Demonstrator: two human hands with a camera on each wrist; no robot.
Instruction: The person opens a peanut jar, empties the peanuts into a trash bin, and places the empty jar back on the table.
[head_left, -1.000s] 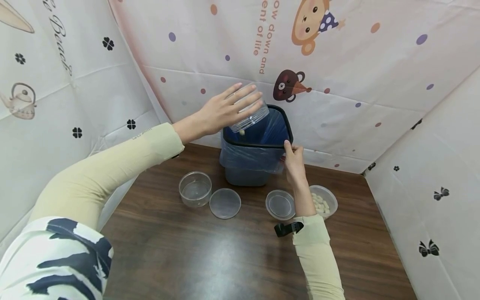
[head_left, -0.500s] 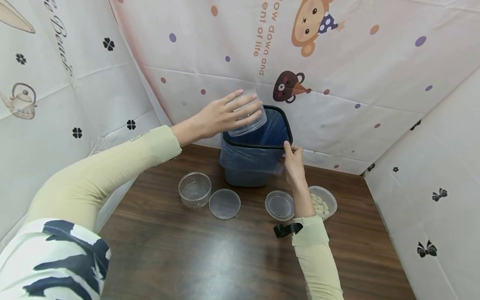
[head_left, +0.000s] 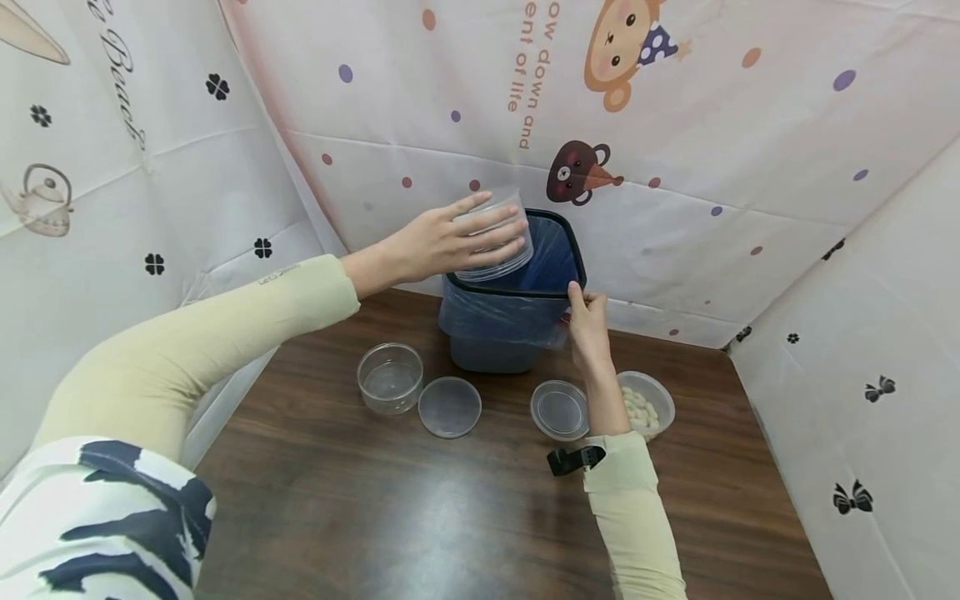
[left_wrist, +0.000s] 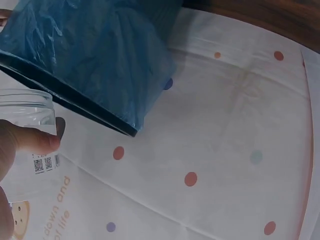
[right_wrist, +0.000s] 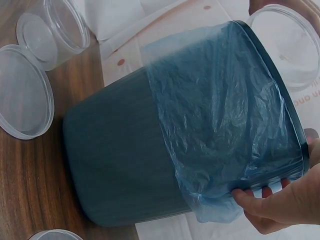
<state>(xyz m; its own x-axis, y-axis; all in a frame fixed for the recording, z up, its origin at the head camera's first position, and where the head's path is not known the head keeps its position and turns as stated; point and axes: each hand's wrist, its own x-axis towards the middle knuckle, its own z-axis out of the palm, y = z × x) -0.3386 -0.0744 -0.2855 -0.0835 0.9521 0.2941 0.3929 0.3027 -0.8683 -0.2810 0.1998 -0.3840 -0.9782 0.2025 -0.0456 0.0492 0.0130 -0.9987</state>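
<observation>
My left hand [head_left: 446, 242] grips a clear plastic jar [head_left: 512, 265] with fingers spread along its side. The jar is tipped mouth-down over the opening of a dark blue trash bin [head_left: 491, 354]. In the left wrist view, the thumb presses the wall of the jar [left_wrist: 30, 112] near a printed label. The right wrist view looks into the open mouth of the jar [right_wrist: 287, 50], beside the bin's rim. My right hand [head_left: 590, 325] holds the bin's black rim at its near right corner, thumb on top. A thin blue bin liner [right_wrist: 215, 110] folds down over the outside.
An open clear round container [head_left: 390, 383] and a flat lid [head_left: 450, 408] stand left on the wooden table [head_left: 360, 500]. Another lid [head_left: 558, 411] lies right, beside a tub of pale pieces [head_left: 656, 396] partly behind my right forearm. Printed cloth walls [head_left: 420, 133] enclose the table.
The left hand and jar have lowered slightly toward the bin, and the jar's tilt has changed. A small pale piece seen at its mouth a second ago no longer shows. The right hand stays put.
</observation>
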